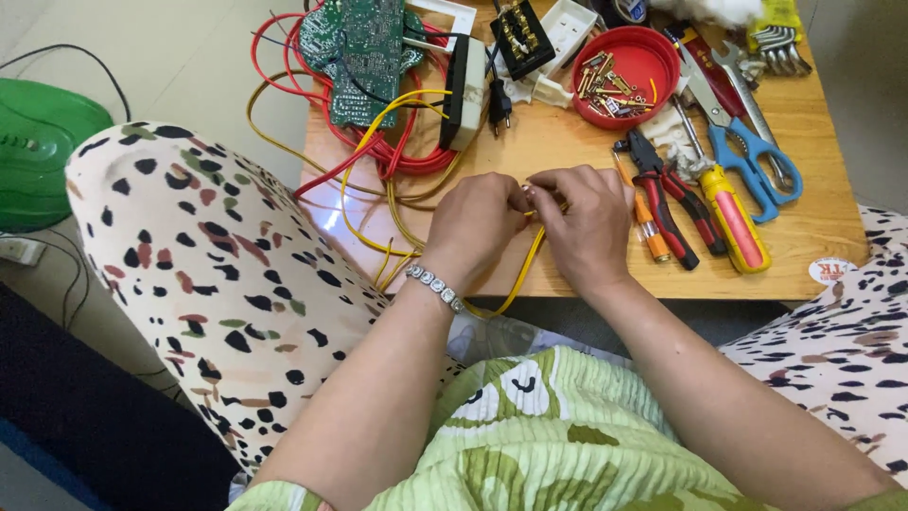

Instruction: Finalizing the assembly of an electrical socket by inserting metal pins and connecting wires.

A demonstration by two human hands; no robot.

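I see the yellow wire (526, 272) at the frame's centre, its long axis slanting from lower left up to the right, upper end pinched between both hands. My left hand (476, 223) and right hand (588, 223) are both closed on it, fingertips meeting above the wooden table (823, 222). A round white sticker (831, 271) with red print sits at the table's lower right corner.

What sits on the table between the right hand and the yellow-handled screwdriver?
In the head view, a small orange tool and red-and-black pliers lie between the right hand and the yellow-handled screwdriver.
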